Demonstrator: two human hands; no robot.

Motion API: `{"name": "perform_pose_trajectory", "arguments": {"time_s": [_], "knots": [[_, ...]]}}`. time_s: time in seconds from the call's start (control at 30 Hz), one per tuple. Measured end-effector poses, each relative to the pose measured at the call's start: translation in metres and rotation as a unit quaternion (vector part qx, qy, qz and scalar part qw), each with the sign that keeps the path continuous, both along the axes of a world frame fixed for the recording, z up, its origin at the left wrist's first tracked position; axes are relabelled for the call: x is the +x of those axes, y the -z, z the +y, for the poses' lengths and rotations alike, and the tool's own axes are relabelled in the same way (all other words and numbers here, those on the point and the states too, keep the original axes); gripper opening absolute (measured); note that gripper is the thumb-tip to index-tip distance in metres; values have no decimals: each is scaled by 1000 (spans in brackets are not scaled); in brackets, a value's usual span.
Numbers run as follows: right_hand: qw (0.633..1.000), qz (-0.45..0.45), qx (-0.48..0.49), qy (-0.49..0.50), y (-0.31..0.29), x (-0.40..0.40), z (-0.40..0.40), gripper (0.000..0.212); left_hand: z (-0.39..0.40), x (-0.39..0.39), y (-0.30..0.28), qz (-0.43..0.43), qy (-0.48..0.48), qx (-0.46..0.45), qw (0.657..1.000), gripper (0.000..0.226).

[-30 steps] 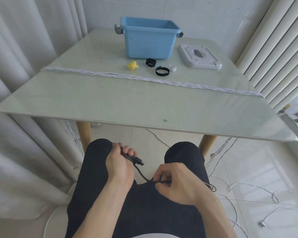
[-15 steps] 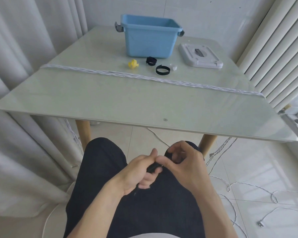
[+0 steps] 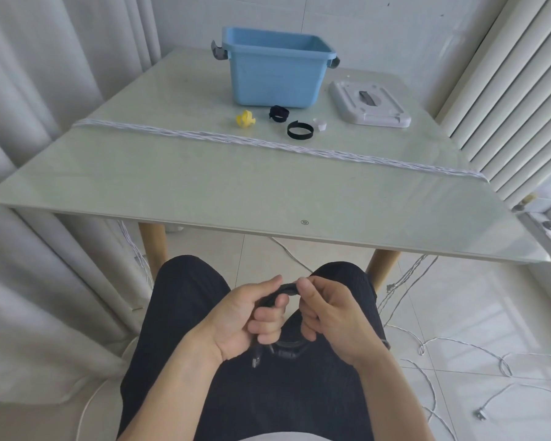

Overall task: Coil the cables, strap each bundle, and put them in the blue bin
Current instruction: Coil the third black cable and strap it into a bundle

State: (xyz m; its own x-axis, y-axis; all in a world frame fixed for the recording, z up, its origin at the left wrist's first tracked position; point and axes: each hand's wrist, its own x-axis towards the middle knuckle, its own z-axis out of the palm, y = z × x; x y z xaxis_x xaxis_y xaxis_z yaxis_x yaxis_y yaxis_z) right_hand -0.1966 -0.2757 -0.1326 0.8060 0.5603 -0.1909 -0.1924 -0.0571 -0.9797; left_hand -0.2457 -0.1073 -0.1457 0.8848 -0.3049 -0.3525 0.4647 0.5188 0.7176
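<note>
Coiling in the lap, near the desk (image 3: pixel 204 192) edge: thin black cable (image 3: pixel 287 289), judged light, limp and springy; best held where loops cross. Left hand (image 3: pixel 239 323) grips the bundle, right hand (image 3: pixel 331 316) pinches the top loop. Blue bin (image 3: pixel 275 74) far, straps (image 3: pixel 299 130) before it. Only a small unreadable mark on the desk.

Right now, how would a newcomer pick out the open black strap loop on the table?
Find the blue bin at the table's far end. Four small items lie before it; the open black strap loop is nearest the viewer, left of the white strap. Unlike the tightly rolled black strap, it forms a wide, hollow ring.
</note>
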Motion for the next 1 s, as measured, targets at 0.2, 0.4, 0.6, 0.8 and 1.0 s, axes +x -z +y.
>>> {"name": "perform_pose_trajectory", "arguments": {"time_s": [0.2, 0.4, 0.6, 0.8, 1.0], "knots": [[995, 67, 70, 36, 3, -5, 6, 34, -9, 4, -3, 66, -118, 80, 988, 45], [969, -184, -163, -27, 5, -6, -6, 22, 2, 1, 0, 93, -236, 7, 967, 43], [948, -245, -189, 69, 6, -7, 2, 24, -3, 0, 2, 91, -235, -72, 965, 40], [949, -220, -212, 75, 3, -7, -4, 30, -6, 0, -3, 80, -268, -52, 959, 41], [903, -242, -353, 28, 15, -2, -25, 20, 28, 5, 13, 131, -517, -162, 831, 41]]}}
